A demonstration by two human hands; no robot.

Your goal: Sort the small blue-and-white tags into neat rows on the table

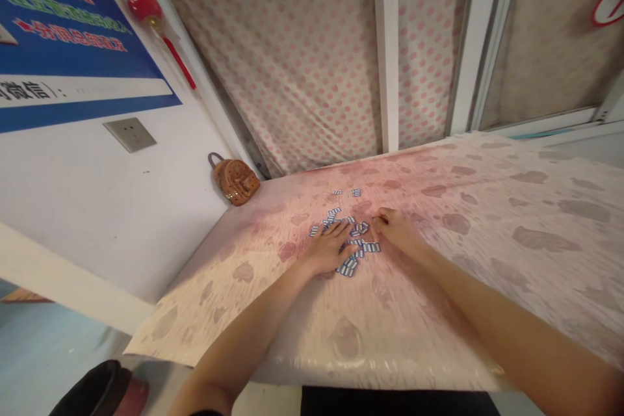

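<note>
A loose pile of small blue-and-white tiles (348,266) lies on the patterned tablecloth (302,302). My left hand (329,250) rests flat over the left part of the pile, fingers spread, and covers some of the tiles. At the pile's right edge, my right hand (392,227) is closed, with thumb and fingertips drawn together. Whatever may be between those fingertips is too small to make out. Beyond the pile, two small groups of tiles (356,193) lie apart from it.
A small brown backpack-shaped bag (237,182) stands at the table's far left corner, against the white wall (160,195). Dotted curtains (302,58) hang behind the table. On the wall are a socket plate (129,134) and a red hanging ornament (145,6).
</note>
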